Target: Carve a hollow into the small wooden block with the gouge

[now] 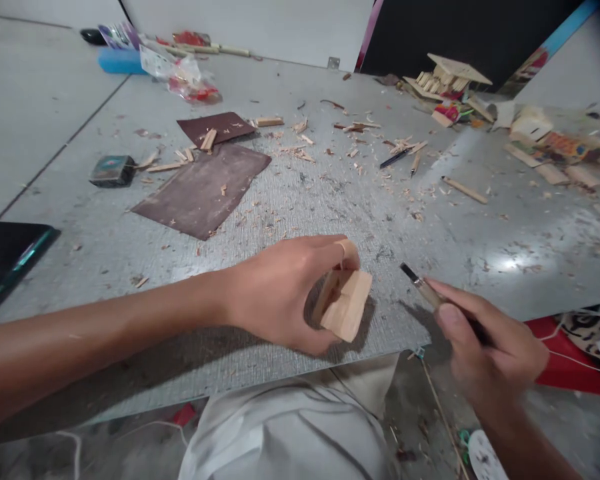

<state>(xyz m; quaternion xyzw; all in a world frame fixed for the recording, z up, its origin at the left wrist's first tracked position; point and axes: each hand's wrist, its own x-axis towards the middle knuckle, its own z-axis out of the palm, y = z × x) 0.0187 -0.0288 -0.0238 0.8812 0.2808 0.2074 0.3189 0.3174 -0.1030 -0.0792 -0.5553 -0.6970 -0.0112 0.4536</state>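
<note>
Near the front edge of the grey table, my left hand [293, 287] curls round a small pale wooden block [350, 307], thumb on the near side and fingers on the far side. The block has a carved, stepped face with a darker hollow on its left part. To the right, my right hand [490, 333] grips a carving chisel [423, 283] by its wooden handle. Its dark metal tip points up and left toward the block, apart from it. Part of the handle is hidden by my fingers.
Brown sandpaper sheets [205, 190] lie beyond my left hand, beside a small dark box [113, 171]. Wood shavings and slim tools [464, 190] are scattered behind. A small wooden model [443, 80] stands at back right. A dark device [10, 257] sits at the left edge.
</note>
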